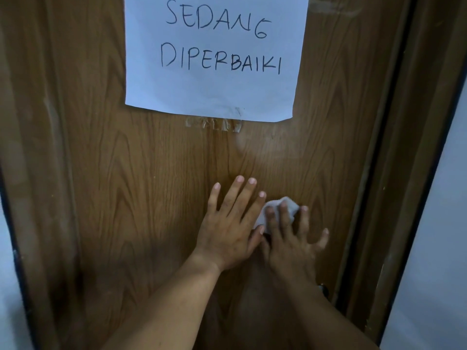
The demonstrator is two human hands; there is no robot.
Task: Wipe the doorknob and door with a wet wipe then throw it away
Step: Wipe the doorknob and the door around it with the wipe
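Head view: brown wood-grain door (151, 185) — taped paper sign (214, 92) above.

doorknob (324, 290) mostly hidden behind right forearm, paper sign (214, 56) cut off at top

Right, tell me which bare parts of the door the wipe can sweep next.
Bare wood runs left of the left hand to the door edge, and in the band between the paper sign and the fingertips. It is crowded on the right: the right hand presses the wet wipe near the frame.
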